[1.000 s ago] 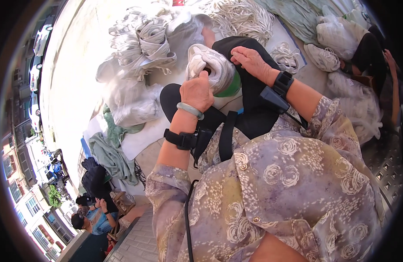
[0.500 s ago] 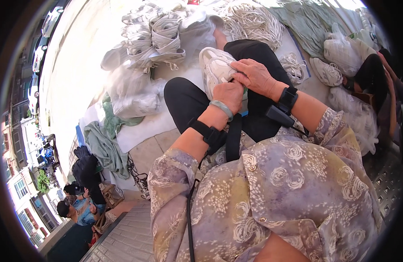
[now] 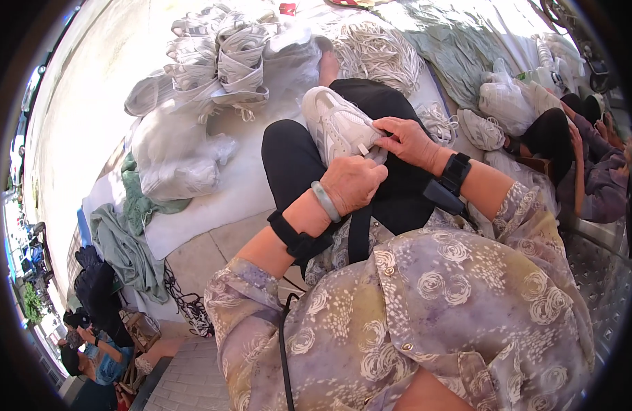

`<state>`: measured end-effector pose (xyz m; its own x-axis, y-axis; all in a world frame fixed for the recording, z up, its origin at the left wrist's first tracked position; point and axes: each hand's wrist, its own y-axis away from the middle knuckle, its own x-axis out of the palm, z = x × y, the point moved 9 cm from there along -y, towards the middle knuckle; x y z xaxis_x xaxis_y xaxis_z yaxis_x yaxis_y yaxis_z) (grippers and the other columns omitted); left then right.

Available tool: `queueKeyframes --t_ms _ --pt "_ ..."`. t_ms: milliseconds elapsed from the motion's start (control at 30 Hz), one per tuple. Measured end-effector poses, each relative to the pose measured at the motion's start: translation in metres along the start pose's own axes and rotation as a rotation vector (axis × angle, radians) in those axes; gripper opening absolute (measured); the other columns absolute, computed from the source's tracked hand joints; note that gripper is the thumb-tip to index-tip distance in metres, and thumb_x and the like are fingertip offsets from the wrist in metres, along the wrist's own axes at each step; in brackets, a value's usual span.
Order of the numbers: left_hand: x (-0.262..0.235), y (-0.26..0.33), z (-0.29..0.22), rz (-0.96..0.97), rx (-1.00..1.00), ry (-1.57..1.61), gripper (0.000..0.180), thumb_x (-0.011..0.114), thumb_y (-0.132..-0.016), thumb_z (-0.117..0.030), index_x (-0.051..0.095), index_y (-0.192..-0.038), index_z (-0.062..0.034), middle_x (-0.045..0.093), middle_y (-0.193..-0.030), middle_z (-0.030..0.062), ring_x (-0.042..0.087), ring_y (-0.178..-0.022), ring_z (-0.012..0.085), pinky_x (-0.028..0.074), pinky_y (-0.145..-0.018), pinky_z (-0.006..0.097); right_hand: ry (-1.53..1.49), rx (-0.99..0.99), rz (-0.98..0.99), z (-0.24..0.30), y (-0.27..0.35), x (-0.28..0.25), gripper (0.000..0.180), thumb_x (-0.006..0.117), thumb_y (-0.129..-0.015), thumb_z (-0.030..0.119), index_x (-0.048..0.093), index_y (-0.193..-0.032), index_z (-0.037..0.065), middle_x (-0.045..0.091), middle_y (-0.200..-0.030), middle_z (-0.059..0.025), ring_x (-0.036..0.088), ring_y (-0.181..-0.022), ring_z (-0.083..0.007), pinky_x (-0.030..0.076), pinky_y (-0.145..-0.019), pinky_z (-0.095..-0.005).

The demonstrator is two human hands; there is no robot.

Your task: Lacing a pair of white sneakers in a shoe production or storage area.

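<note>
A white-and-grey sneaker [image 3: 336, 127] rests between my thighs, its toe pointing away from me. My right hand [image 3: 412, 144] pinches the edge of its opening on the right side, thumb and fingers closed there. Just nearer to me, my left hand [image 3: 354, 183] is curled closed, below the heel end of the shoe. Whatever its fingers hold, if anything, is hidden. A small pale tab or lace end sticks up from the shoe between the two hands. My black trousers [image 3: 288, 154] lie to both sides.
Stacked sneakers [image 3: 240, 68] stand ahead on the left beside plastic bags [image 3: 175, 154]. A heap of white laces [image 3: 378, 55] lies beyond my knees. Another sneaker [image 3: 482, 130] sits to the right, near a seated person [image 3: 597, 178]. Green cloth [image 3: 127, 240] lies left; people sit beyond it.
My left hand has drawn back from the shoe towards me, while my right hand still grips its edge. More of the shoe's opening shows, and the whole view has shifted slightly.
</note>
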<state>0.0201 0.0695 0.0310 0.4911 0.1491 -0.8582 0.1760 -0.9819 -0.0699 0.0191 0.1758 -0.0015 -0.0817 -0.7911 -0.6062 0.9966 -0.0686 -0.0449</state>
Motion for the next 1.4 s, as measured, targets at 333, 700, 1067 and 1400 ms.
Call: queueKeyframes --t_ms 333,700,1067,1400 --pt "0.031 0.003 0.048 0.118 -0.525 0.157 0.03 0.061 -0.077 -0.03 0.052 -0.086 -0.0016 0.063 -0.075 0.0192 0.062 -0.073 0.0362 0.049 -0.065 0.044 0.416 -0.196 0.097 0.005 0.023 -0.014 0.017 0.062 -0.076 0.016 0.055 -0.084 0.004 0.059 -0.081 -0.0105 0.06 -0.078 -0.0294 0.049 -0.067 -0.0376" --pt "0.042 0.017 0.061 0.166 -0.498 0.072 0.03 0.06 -0.072 -0.022 0.05 -0.09 -0.0011 0.061 -0.072 0.0213 0.061 -0.07 0.0381 0.049 -0.064 0.045 0.6 -0.352 0.207 0.009 0.019 0.021 0.019 0.063 -0.074 0.016 0.051 -0.084 0.005 0.054 -0.074 -0.007 0.059 -0.07 -0.026 0.048 -0.06 -0.0355" --pt "0.036 0.035 0.078 0.133 -0.599 -0.035 0.028 0.06 -0.071 -0.022 0.049 -0.087 -0.0008 0.061 -0.072 0.0212 0.061 -0.07 0.038 0.048 -0.064 0.046 0.501 -0.4 0.063 0.017 0.008 0.033 0.013 0.061 -0.07 0.011 0.051 -0.078 0.008 0.056 -0.072 -0.0068 0.061 -0.07 -0.0256 0.049 -0.059 -0.0351" --pt "0.021 0.033 0.079 0.091 -0.671 0.139 0.031 0.054 -0.076 -0.029 0.059 -0.075 0.002 0.06 -0.074 0.0235 0.06 -0.072 0.039 0.047 -0.069 0.046 0.352 -0.393 0.032 0.011 0.012 0.024 0.016 0.063 -0.072 0.016 0.05 -0.079 0.009 0.056 -0.071 -0.0063 0.061 -0.069 -0.0258 0.048 -0.059 -0.0362"
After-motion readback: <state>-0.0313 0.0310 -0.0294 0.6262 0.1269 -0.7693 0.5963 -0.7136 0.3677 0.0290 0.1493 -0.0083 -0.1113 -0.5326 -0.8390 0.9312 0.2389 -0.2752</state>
